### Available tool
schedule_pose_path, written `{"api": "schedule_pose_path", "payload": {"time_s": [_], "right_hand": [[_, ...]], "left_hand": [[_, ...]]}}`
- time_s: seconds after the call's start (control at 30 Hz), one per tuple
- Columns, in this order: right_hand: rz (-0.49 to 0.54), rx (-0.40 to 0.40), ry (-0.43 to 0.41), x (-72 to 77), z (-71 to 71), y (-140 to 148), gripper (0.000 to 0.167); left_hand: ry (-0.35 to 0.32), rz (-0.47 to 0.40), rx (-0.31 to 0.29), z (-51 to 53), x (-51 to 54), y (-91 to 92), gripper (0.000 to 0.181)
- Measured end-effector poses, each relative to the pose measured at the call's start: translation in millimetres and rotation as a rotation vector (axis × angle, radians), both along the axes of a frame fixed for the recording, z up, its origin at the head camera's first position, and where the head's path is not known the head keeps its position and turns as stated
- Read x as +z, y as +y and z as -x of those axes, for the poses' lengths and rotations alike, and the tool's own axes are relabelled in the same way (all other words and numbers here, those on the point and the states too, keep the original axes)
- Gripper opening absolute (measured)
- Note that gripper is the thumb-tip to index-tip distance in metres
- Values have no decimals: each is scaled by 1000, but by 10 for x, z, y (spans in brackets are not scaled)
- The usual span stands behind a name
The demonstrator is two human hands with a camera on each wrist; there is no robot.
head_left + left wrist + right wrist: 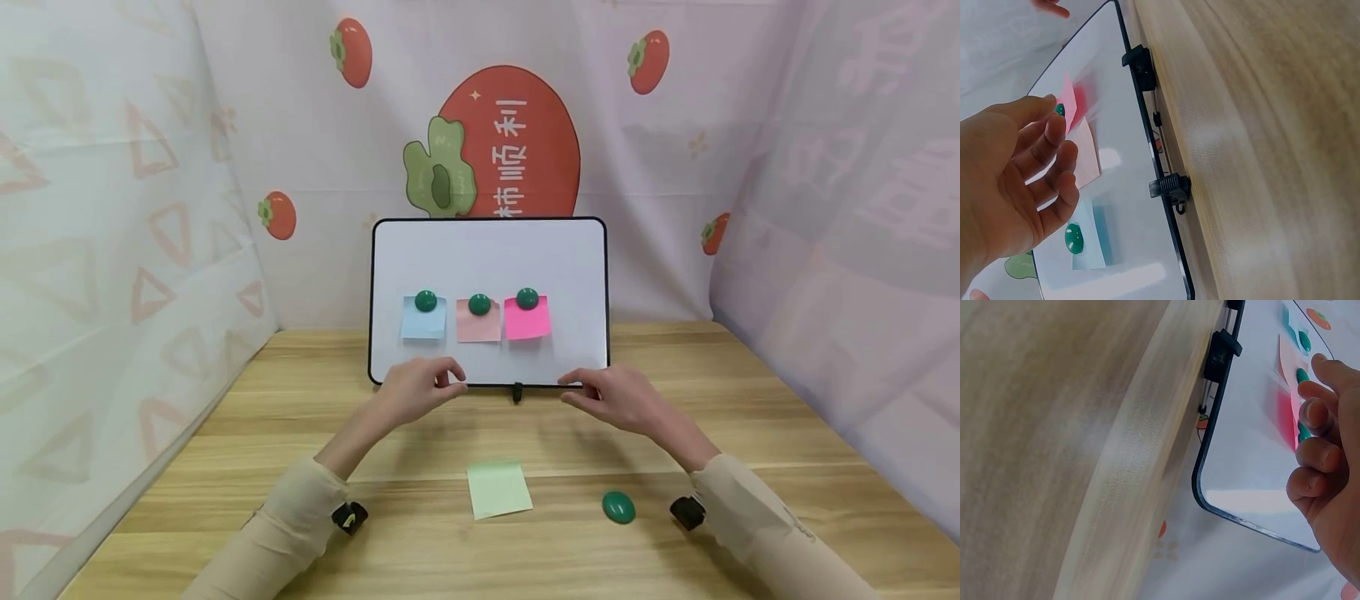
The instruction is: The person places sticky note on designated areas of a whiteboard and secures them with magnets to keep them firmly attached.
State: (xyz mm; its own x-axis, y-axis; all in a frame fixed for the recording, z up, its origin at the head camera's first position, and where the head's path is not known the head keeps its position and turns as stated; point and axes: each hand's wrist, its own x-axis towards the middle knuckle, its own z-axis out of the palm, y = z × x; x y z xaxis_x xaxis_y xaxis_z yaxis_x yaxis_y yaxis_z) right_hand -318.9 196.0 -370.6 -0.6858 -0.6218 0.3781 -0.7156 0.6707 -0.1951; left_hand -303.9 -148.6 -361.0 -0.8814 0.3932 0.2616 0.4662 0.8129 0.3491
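My left hand (420, 387) hovers before the lower left of a small whiteboard (487, 258), fingers loosely curled around nothing. On the other side, my right hand (615, 396) is held near the board's lower right corner, also holding nothing. A blue sticky note (423, 327), a pale pink one (478, 329) and a bright pink one (528, 323) hang in a row, each under a green round magnet (527, 298). A light green sticky note (499, 490) lies on the table between the forearms. Right of it sits a loose green magnet (618, 507).
The whiteboard stands on a wooden table (420, 550), with black clips (1169, 186) at its lower edge. Patterned cloth (660, 167) hangs behind and at both sides. A black wrist device (349, 517) is on each sleeve.
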Motion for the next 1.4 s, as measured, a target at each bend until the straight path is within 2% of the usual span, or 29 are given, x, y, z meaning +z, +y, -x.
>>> {"api": "schedule_pose_path", "payload": {"time_s": [0.33,0.53,0.77,0.93,1.13,1.4], "right_hand": [[-43,1,-63,-87,-197,85,28],[-47,43,-33,-103,-251,126,25],[-77,57,-79,-88,-306,150,27],[-83,95,-83,-100,-338,171,28],[-89,96,-144,-87,-421,211,31],[-115,115,-221,-97,-502,286,37]], "left_hand": [[-63,34,-20,-167,-19,13,13],[-73,85,-33,-248,-37,26,14],[-127,147,-55,-333,-51,52,13],[-186,158,-84,-339,-55,75,15],[-262,135,-119,-320,-127,72,15],[-299,113,-171,-290,-206,51,18]]}}
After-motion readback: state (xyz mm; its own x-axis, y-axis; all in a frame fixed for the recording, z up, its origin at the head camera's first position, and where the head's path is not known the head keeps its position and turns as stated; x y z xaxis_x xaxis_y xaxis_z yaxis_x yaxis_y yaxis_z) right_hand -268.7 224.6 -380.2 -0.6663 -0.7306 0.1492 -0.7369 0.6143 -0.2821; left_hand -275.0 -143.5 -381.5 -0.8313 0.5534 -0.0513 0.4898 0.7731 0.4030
